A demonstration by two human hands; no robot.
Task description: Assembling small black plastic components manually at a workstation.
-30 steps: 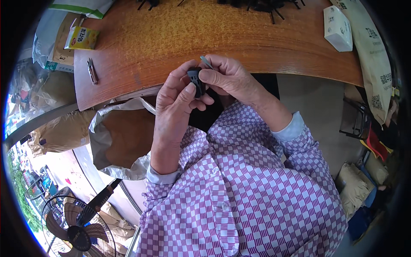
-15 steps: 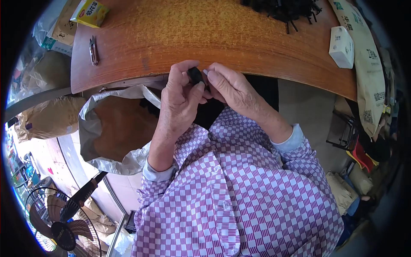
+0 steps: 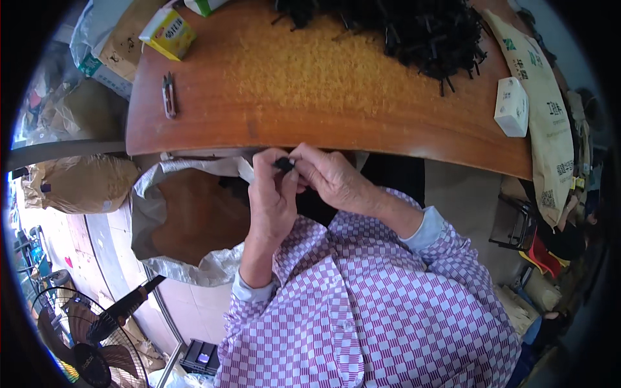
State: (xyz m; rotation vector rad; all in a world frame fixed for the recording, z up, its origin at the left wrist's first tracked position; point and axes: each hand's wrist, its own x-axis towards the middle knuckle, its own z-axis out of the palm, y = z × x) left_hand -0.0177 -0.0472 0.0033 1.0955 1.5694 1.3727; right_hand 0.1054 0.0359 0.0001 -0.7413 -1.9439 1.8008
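Left hand [image 3: 270,195] and right hand [image 3: 333,178] have drawn back: half a second ago their fingertips overlapped the near edge of the wooden table [image 3: 272,97], and now they sit just at that edge. Right fingertips have also closed in on the left ones.

Broad and brown, the table spans the upper view. Along its right edge lies a printed tan sack [image 3: 546,123]. Below the near edge, toward the left corner, a silvery bag [image 3: 145,207] gapes open, brown inside. A heap of black pieces [image 3: 427,32], with short stalks sticking out, covers the far right part of the table. Left of the bag is a wrapped brown package [image 3: 81,184]; a dark fan [image 3: 90,362] stands lower left.

Smaller things keep near the table's edges: a white box [image 3: 512,107] at the right edge, close to the near right corner; a yellow packet [image 3: 169,33] by the left edge, toward the far side; and snips [image 3: 169,97] between that packet and the near left corner.

Smallest is the black piece [image 3: 283,164] in the hands, at the middle of the near edge. Left thumb and forefinger are clamped on it. Right fingers are bent and bunched against its right side; whether they pinch it or only touch it, I cannot tell.
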